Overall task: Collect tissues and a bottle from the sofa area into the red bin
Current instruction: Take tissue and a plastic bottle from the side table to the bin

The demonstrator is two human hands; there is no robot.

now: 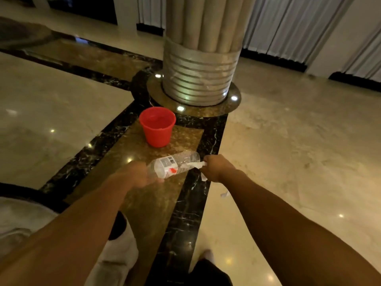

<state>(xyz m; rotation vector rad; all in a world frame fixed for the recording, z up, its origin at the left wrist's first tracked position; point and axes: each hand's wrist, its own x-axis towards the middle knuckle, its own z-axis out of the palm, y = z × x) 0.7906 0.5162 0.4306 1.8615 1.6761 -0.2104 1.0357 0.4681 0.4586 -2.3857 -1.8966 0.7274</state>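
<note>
Bare forearms, no sleeves; white trousers (115, 254).

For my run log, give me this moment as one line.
left grip: clear plastic bottle | right grip: white tissue | red plastic bin: upright on floor, ahead | nothing dropped in yet

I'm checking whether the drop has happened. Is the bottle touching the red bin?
Apart. The head view shows bare floor between the bottle, held in the left hand, and the bin standing beyond it.
</note>
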